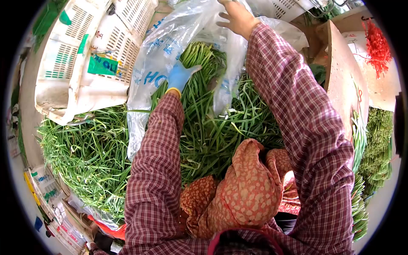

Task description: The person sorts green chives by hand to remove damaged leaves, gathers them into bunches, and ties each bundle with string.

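Observation:
My left hand (179, 77), in a light blue glove with a yellow cuff, lies against the clear plastic bag (155, 57) with blue print. Its thumb stretches out over a bunch of long green chive-like leaves (200, 54) in the bag's opening. My right hand (241, 19), bare, reaches to the top of the view over the bag's far side. Its fingers are spread apart, though the uppermost is cut off by the frame edge. More loose leaves (204, 140) lie below the bag, in front of my patterned cloth (246, 191).
White slotted plastic crates (106, 55) stand at the left, beside a heap of green leaves (85, 157). On the right are a board (344, 80), red strings (376, 49) and stacked green bundles (377, 144). Another crate (282, 8) is at the top.

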Available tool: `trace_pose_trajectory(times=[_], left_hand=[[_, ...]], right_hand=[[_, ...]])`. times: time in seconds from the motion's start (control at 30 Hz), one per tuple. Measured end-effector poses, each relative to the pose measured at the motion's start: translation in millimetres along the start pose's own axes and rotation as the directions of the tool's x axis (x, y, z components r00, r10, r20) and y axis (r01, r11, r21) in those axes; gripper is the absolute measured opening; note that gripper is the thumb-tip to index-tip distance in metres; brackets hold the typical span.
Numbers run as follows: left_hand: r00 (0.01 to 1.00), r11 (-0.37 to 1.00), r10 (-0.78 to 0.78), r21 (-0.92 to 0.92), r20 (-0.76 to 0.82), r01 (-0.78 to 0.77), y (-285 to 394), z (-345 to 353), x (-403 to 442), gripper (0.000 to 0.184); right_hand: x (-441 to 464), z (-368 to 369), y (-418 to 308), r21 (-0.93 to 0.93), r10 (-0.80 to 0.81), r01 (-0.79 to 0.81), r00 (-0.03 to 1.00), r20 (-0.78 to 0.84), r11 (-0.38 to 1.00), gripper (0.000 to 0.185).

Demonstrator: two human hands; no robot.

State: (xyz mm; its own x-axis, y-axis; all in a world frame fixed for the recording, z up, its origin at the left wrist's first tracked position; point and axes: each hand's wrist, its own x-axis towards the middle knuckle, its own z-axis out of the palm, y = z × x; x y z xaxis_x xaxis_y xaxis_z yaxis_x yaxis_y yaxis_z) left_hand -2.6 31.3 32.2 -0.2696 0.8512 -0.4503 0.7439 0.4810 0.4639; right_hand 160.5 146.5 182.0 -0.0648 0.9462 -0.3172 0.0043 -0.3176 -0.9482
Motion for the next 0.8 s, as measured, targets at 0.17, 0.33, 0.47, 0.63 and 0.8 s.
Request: trace_pose_trajectory(times=[0.17, 0.33, 0.47, 0.63, 0.8], left_hand=[[0.932, 0.894, 0.248, 0.432, -0.263, -0.116, 36.8, 39.4, -16.3, 0.089], [0.768, 0.867, 0.417, 0.465, -0.486, -0.176, 23.9, 86.1, -1.0, 0.09], [0.872, 0.95, 0.265, 0.268, -0.412, -0.162, 28.4, 58.6, -2.4, 0.098], [0.943, 0.95, 0.171, 0.301, -0.284, -0.081, 31.6, 43.5, 1.5, 0.079], [0.941, 0.821, 0.148, -0.492, -0.305, -0.289, -6.6, 28.9, -2.2, 0.06]], right_hand=[[16.3, -9.1, -5.2, 0.127, -0.065, 0.028, 0.953, 0.296, 0.992, 0.069], [9.5, -9.0, -15.1, 0.102, -0.046, 0.016, 0.955, 0.293, 0.995, 0.064], [4.7, -9.9, -15.1, 0.095, -0.056, 0.032, 0.963, 0.264, 0.995, 0.062], [6.7, -7.9, -17.1, 0.012, 0.002, -0.005, 0.977, 0.214, 1.0, 0.058], [16.4, -12.8, -15.3, 0.056, -0.024, 0.012, 0.975, 0.219, 0.998, 0.056]])
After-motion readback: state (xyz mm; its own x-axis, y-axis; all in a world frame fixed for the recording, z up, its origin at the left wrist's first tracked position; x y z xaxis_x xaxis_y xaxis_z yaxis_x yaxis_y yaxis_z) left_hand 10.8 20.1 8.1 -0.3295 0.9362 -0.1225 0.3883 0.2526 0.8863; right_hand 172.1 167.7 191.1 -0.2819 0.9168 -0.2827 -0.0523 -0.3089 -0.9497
